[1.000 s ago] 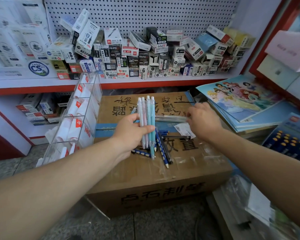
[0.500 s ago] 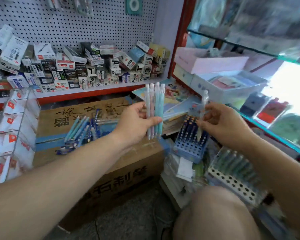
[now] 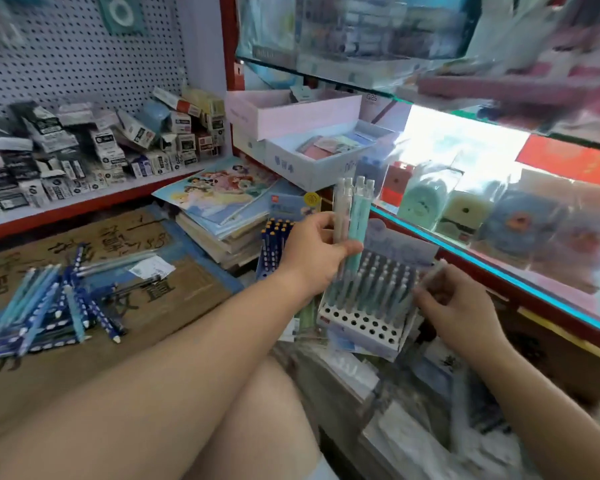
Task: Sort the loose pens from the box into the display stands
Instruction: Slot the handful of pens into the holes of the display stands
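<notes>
My left hand [image 3: 312, 252] grips a bunch of pastel pens [image 3: 352, 209], held upright above a white display stand [image 3: 364, 322] with rows of holes, its back rows filled with pens. My right hand [image 3: 461, 306] pinches a single pale pen [image 3: 432, 273] at the stand's right side, blurred by motion. A blue display stand [image 3: 274, 244] with dark blue pens sits just behind my left hand. Several loose blue pens [image 3: 52, 306] lie scattered on the cardboard box [image 3: 174, 299] at the left.
A stack of colouring books [image 3: 222, 209] lies behind the box. Small cartons [image 3: 101, 147] crowd the red-edged shelf under a pegboard. A glass counter [image 3: 499, 237] with goods runs along the right. My bare knee [image 3: 257, 420] is at the bottom centre.
The view has swung further right. My left hand has carried the pen bunch over the white stand, and my right hand has lowered its single pen to the stand's right side.
</notes>
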Available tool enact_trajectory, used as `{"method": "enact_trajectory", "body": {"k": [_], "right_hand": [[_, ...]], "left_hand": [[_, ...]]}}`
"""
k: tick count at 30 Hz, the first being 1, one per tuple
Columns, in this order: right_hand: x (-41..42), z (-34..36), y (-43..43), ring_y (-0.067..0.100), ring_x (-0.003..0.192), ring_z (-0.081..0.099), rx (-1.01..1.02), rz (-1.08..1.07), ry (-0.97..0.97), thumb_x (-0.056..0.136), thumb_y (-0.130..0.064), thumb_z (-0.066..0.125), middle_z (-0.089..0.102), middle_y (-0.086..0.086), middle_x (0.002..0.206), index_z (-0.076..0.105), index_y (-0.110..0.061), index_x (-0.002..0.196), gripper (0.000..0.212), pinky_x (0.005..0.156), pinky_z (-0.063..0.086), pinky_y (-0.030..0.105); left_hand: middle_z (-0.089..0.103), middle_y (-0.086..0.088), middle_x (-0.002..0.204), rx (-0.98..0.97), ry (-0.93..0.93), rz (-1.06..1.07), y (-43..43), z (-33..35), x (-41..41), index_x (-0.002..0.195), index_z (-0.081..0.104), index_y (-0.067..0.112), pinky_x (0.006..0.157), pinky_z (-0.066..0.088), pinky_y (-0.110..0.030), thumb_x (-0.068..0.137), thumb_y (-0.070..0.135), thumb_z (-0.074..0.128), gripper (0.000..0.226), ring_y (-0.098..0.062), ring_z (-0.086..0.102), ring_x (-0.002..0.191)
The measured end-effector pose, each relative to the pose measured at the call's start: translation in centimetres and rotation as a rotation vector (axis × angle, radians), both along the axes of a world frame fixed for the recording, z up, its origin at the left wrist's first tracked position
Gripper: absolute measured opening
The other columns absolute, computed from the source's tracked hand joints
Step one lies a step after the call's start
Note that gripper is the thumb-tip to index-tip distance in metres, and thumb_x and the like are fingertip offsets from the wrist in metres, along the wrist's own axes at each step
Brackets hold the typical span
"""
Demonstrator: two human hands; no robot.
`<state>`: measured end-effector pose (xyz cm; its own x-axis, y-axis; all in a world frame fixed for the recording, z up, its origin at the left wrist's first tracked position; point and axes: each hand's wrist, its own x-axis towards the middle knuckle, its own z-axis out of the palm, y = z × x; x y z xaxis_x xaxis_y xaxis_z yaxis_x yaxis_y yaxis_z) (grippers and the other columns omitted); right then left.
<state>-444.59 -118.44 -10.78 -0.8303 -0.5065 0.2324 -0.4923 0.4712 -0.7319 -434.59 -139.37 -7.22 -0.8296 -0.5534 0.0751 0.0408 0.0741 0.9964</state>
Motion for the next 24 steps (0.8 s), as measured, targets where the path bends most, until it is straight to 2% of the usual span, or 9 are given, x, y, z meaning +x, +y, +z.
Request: {"method": "enact_trajectory", "body": {"k": [3, 8, 13, 17, 21, 24], "right_hand": [[0.4, -1.4, -1.4, -0.005, 0.076, 0.063, 0.019, 0.020, -0.015, 0.097, -0.022, 0.065, 0.068, -0.013, 0.086, 0.063, -0.031, 0.091, 0.011, 0.063, 0.042, 0.012], [0.3, -3.7, -4.0, 0.000, 0.076, 0.061, 0.107, 0.000, -0.008, 0.101, -0.025, 0.060, 0.065, -0.013, 0.088, 0.063, -0.026, 0.097, 0.006, 0.061, 0.043, 0.015], [-0.1, -5.6, -5.4, -0.004, 0.067, 0.054, 0.169, -0.041, 0.102, 0.101, -0.025, 0.060, 0.066, -0.008, 0.082, 0.063, -0.026, 0.095, 0.006, 0.056, 0.035, 0.014], [-0.2, -6.1, -5.9, 0.001, 0.068, 0.056, 0.212, -0.054, 0.139, 0.100, -0.026, 0.061, 0.064, -0.009, 0.082, 0.071, -0.020, 0.103, 0.012, 0.058, 0.040, 0.018], [0.2, -7.1, -6.6, 0.016, 0.077, 0.066, 0.332, -0.093, 0.152, 0.100, -0.032, 0.060, 0.074, -0.002, 0.092, 0.074, -0.020, 0.106, 0.019, 0.068, 0.052, 0.030], [0.3, -7.6, -7.0, 0.017, 0.077, 0.067, 0.349, -0.125, 0.132, 0.101, -0.035, 0.058, 0.075, -0.002, 0.091, 0.074, -0.020, 0.106, 0.023, 0.067, 0.053, 0.031]], "left_hand": [[0.076, 0.001, 0.103, 0.023, -0.014, -0.043, 0.0, -1.2, -0.5, 0.103, 0.068, 0.025, 0.085, 0.062, -0.038, 0.088, 0.003, 0.075, 0.029, -0.015, 0.074, 0.096], [0.078, 0.001, 0.096, 0.056, -0.057, -0.047, -1.1, -3.5, -0.2, 0.101, 0.071, 0.020, 0.086, 0.062, -0.037, 0.085, -0.004, 0.075, 0.029, -0.015, 0.075, 0.093], [0.079, -0.003, 0.099, 0.084, -0.076, -0.094, -1.3, -4.4, -0.1, 0.111, 0.071, 0.011, 0.082, 0.063, -0.037, 0.087, -0.006, 0.072, 0.029, -0.017, 0.075, 0.094], [0.078, -0.002, 0.097, 0.087, -0.090, -0.101, -1.6, -4.7, -0.2, 0.113, 0.071, 0.008, 0.082, 0.063, -0.038, 0.087, -0.006, 0.072, 0.030, -0.018, 0.075, 0.093], [0.078, 0.000, 0.095, 0.107, -0.095, -0.089, -1.8, -4.9, -0.2, 0.114, 0.070, 0.008, 0.079, 0.063, -0.036, 0.087, -0.005, 0.073, 0.031, -0.016, 0.075, 0.091], [0.078, -0.003, 0.098, 0.121, -0.097, -0.083, -2.0, -5.0, -0.1, 0.116, 0.070, 0.008, 0.082, 0.063, -0.039, 0.087, -0.005, 0.073, 0.032, -0.018, 0.075, 0.093]]}}
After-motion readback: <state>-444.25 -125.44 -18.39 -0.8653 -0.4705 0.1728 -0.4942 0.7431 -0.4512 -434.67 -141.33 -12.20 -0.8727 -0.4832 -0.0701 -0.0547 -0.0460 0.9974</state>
